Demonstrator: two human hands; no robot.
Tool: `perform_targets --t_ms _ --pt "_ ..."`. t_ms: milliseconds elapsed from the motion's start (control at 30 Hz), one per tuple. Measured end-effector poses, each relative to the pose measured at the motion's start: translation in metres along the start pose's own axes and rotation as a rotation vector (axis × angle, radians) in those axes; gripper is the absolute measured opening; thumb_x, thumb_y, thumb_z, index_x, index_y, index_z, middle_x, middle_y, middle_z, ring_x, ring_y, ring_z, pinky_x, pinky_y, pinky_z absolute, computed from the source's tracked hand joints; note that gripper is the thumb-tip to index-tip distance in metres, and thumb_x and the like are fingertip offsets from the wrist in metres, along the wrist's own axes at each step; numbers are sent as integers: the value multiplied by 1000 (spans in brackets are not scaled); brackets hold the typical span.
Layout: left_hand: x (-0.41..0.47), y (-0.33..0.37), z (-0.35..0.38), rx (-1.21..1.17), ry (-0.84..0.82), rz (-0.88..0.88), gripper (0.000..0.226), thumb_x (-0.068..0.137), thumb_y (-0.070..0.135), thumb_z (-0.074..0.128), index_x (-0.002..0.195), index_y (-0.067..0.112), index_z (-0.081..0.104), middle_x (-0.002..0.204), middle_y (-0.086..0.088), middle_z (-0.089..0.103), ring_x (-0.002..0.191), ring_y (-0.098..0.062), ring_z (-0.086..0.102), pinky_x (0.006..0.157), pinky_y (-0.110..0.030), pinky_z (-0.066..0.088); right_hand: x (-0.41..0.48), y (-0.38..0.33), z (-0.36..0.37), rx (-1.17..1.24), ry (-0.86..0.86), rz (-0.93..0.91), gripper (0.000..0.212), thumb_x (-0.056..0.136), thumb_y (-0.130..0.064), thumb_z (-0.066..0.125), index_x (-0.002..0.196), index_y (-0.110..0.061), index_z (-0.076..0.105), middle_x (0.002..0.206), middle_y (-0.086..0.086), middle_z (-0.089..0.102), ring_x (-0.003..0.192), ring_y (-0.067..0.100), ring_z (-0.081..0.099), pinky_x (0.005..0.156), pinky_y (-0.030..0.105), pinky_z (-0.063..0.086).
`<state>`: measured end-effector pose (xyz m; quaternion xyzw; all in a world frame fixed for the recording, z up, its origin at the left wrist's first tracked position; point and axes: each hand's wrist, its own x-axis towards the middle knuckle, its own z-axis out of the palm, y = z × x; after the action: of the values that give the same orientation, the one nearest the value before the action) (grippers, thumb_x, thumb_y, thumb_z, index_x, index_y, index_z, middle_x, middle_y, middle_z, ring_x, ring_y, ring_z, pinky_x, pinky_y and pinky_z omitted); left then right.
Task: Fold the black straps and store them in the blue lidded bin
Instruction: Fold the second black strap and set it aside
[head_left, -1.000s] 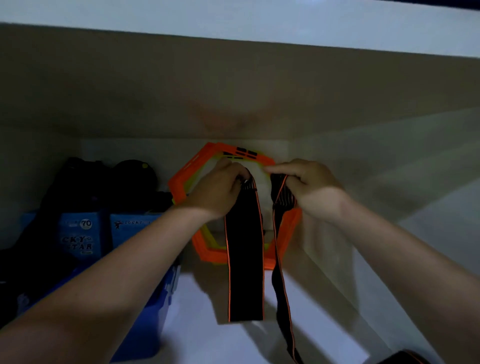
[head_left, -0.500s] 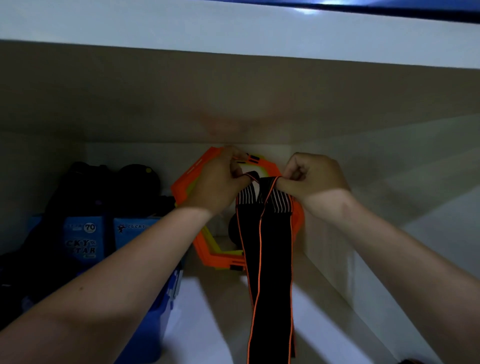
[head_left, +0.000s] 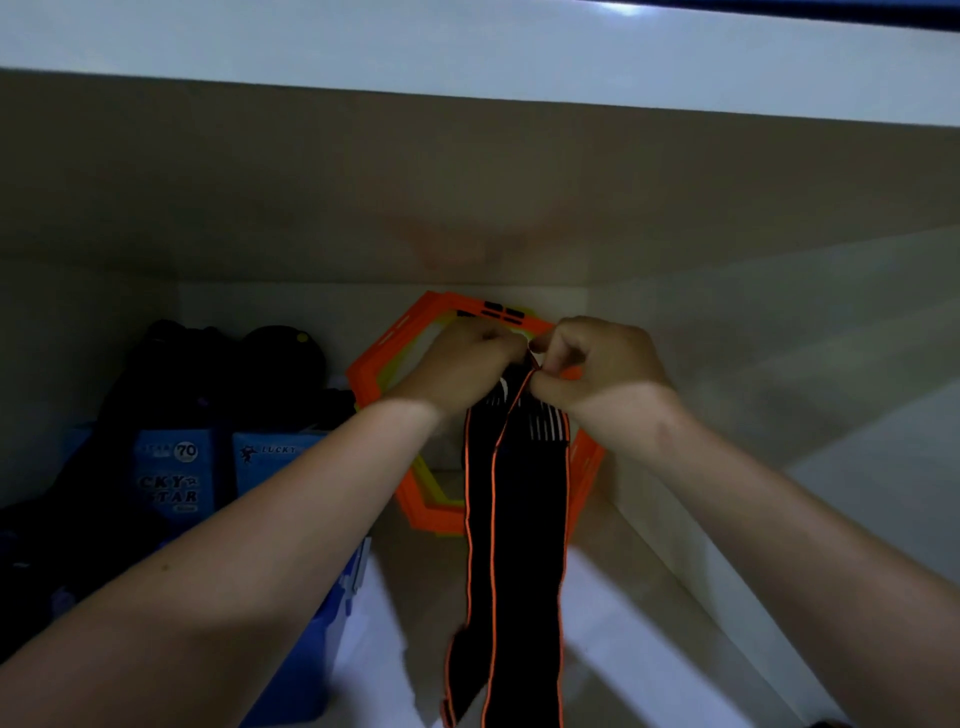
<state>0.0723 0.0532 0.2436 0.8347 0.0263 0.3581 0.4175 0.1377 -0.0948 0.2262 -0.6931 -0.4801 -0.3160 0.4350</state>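
Holding: both hands pinch the top end of the black strap (head_left: 524, 519), lifted in front of the far wall of the shelf (head_left: 649, 649).
Left hand (head_left: 467, 364): forearm reaches in from near left, wrist about straight, back of hand up, fingers curled. Grip clamped on the strap's top edge.
Right hand (head_left: 597, 364): forearm reaches in from near right, knuckles up, thumb and fingers curled inward. Grip clamped on the same top edge.
Hands: just beside each other, fingertips meet at the strap top; exact finger contact too dark to tell.
Strap: centre of scene, hangs straight down from the hands in two overlapping layers. Orange edging, white stripes near the top. Lower end runs to the bottom edge of view; cannot tell if it touches the shelf. Not in the bin.
Blue bin (head_left: 322, 649): near left, left of the strap, under the left forearm. Lid: cannot tell.
Blue boxes (head_left: 171, 478): left, printed "70" and "LUCKY".
Black gear (head_left: 218, 364): far left, behind the boxes, too dark to identify.
Orange frames (head_left: 379, 364): hexagonal, orange and yellow, leaning at the far wall behind the hands.
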Motion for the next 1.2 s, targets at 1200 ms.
perform_targets --t_ms 1200 --pt "-50 -65 16 -983 -753 -219 70 55 52 91 111 12 77 110 -8 77 104 -19 73 94 -35 57 -10 7 4 85 36 91 12 83 -23 75 71 -19 72 51 -9 59 46 6 57 47 24 49"
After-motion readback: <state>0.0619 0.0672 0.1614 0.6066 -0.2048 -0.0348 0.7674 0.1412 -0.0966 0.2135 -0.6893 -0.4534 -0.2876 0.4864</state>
